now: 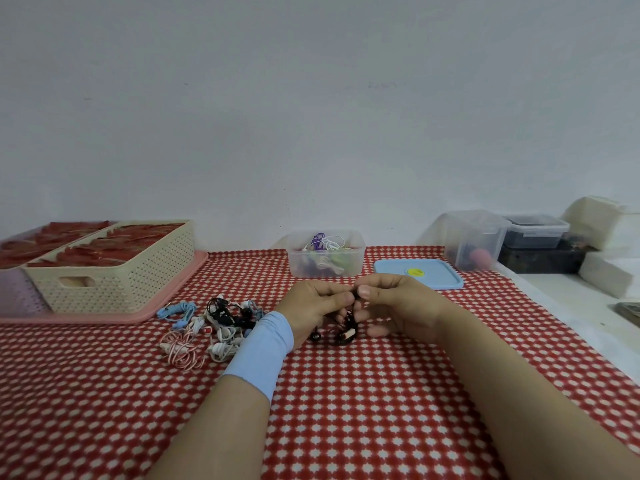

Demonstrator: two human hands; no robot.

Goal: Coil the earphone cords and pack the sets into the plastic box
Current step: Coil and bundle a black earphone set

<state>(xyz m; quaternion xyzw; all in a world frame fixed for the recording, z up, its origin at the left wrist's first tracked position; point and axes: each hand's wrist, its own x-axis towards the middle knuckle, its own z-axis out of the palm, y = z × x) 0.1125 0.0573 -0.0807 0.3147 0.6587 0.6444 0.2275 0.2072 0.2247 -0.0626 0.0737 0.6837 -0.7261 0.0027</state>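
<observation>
hands: left hand (313, 303) + right hand (394, 303) pinch black earphone cord (348, 329) | cord hangs vertical

A matt woven cloth (346, 410) with a red and white check covers the table. The plastic box (325, 259) at the back is translucent, slightly frosted plastic, and the blue lid (420, 277) beside it is smooth, opaque plastic with a faint sheen and a yellow sticker. The cream basket (114, 271) is matt plastic moulded in a perforated weave pattern, and it stands on a smooth pink plastic tray (104, 317). The loose earphones (214, 327) have thin rubbery cords, some glossy white, some black, one striped red and white. A light blue stretch-fabric wristband (259, 348) looks soft and matt. The clear tub (474, 240) to the right is glossy see-through plastic.
</observation>
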